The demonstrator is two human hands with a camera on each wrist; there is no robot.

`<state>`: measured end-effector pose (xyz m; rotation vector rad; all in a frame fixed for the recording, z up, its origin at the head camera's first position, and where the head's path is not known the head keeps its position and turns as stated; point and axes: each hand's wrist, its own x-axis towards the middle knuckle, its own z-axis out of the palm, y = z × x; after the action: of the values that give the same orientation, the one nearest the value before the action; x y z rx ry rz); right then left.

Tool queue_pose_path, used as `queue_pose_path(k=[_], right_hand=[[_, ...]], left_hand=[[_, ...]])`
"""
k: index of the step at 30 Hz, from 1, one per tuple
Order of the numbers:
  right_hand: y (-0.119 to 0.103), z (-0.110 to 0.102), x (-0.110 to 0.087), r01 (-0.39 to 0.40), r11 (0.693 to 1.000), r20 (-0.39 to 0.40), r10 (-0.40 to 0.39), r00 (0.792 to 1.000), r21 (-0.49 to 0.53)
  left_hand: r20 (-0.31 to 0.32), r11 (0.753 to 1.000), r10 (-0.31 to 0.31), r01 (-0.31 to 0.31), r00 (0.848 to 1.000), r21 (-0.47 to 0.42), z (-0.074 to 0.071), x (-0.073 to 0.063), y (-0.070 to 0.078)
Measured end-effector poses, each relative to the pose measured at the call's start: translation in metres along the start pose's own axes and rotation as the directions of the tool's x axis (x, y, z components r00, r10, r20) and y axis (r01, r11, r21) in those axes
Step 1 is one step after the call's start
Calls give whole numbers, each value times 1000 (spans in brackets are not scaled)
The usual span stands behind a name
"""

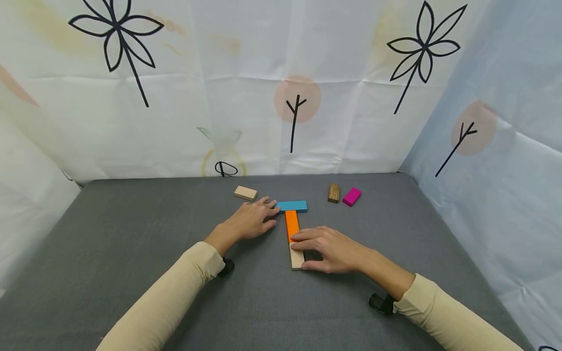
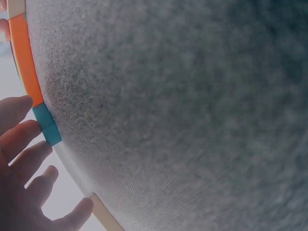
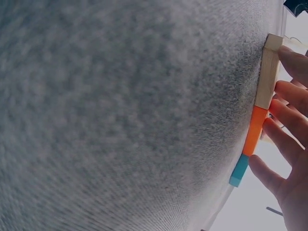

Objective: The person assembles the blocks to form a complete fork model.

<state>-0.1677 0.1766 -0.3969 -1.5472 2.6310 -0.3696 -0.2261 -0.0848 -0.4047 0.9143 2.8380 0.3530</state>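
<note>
A blue block (image 1: 292,206) lies crosswise at the far end of an orange block (image 1: 291,224). A plain wooden block (image 1: 296,256) continues the line from the orange one toward me, so the three form a T. My left hand (image 1: 251,219) has its fingers extended, with fingertips at the left end of the blue block. Across the plain wooden block, my right hand (image 1: 331,249) has its thumb at the right edge and fingertips over the left edge, up to the orange seam. In the right wrist view its fingers (image 3: 288,118) are spread along the row.
Beyond my left hand lies a light wooden block (image 1: 245,192). At the back right, a dark brown block (image 1: 333,192) and a magenta block (image 1: 351,196) lie apart from the T. The grey tabletop (image 1: 145,229) meets a printed white cloth (image 1: 246,97) behind.
</note>
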Motion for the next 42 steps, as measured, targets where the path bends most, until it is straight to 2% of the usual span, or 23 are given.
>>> queue_pose_path(k=[8, 16, 20, 26, 42], right_hand=[[0, -3, 5, -24, 999, 24, 23, 999, 31], [4, -3, 13, -59, 997, -27, 60, 998, 58], [11, -4, 19, -121, 989, -42, 124, 991, 80], [21, -6, 27, -222, 971, 16, 221, 975, 94], [36, -7, 36, -289, 951, 127, 274, 953, 113]], left_hand=[[1, 1000, 2, -2, 1000, 15, 0, 0, 1], [6, 1000, -4, 4, 1000, 11, -2, 0, 2], [14, 1000, -2, 2, 1000, 17, -2, 0, 1], [17, 1000, -8, 8, 1000, 10, -2, 1, 1], [16, 1000, -4, 3, 1000, 6, -2, 1, 1]])
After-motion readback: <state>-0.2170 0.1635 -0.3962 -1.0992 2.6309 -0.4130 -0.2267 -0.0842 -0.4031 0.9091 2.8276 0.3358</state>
